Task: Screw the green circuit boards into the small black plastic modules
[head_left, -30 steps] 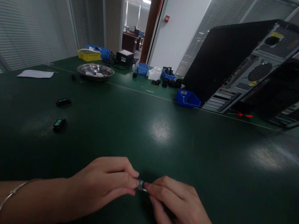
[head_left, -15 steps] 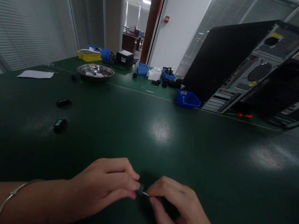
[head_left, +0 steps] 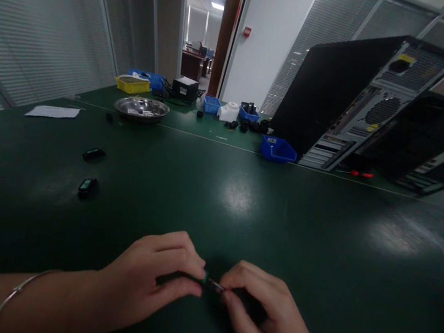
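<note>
Left hand (head_left: 147, 278) and right hand (head_left: 262, 317) both pinching small dark part with metal pin (head_left: 210, 283) low over dark green bench (head_left: 243, 192). Since a second ago, part turning: shiny face now hidden, dark edge showing. Grip staying clenched.

both forearms are bare, with no sleeves showing anywhere up to the lower edge of the view. the left hand (head_left: 149, 278) has a thin silver bangle (head_left: 15, 291) round its wrist, a plain narrow band with a dull metal shine, sitting loosely and slanting across the arm. the right hand (head_left: 265, 320) wears nothing: no ring, watch or band shows on it or on its wrist. no gloves on either hand. the fingernails that show are short and unpainted, though the dim light leaves them hard to make out.
</note>
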`<state>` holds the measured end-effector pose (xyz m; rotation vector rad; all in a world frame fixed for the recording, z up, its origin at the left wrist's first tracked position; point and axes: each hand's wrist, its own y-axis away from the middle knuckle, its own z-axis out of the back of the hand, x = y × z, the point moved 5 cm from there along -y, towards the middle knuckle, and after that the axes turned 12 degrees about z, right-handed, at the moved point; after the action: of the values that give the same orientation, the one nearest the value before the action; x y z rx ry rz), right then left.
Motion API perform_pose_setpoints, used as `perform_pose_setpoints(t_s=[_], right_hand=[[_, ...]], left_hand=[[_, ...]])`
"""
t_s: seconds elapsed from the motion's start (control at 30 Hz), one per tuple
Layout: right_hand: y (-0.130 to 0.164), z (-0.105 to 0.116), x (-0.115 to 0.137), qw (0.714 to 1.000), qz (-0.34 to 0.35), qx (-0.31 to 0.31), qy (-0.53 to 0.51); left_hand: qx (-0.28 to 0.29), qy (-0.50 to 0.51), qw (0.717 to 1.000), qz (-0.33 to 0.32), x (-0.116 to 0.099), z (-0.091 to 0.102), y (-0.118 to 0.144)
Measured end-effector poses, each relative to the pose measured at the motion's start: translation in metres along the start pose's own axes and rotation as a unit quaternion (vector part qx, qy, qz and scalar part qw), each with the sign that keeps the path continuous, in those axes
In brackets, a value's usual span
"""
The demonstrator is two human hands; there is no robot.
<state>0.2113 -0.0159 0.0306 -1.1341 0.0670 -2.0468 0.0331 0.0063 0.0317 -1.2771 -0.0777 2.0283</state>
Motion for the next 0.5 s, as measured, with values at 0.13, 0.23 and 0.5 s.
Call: perform_pose_setpoints(t_s=[0.13, 0.23, 0.5], right_hand=[[0.000, 0.003, -0.005, 1.000, -0.008, -0.009, 0.010], [0.002, 0.004, -0.008, 1.000, -0.012, -0.020, 0.012], [0.002, 0.005, -0.009, 0.999, -0.007, -0.031, 0.008]], left_hand=[[0.003, -0.044, 0.996, 0.082, 0.012, -0.002, -0.002], [0.045, -0.089, 0.987, 0.127, 0.019, -0.007, -0.003], [0.110, -0.096, 0.987, 0.067, 0.013, 0.009, -0.010]])
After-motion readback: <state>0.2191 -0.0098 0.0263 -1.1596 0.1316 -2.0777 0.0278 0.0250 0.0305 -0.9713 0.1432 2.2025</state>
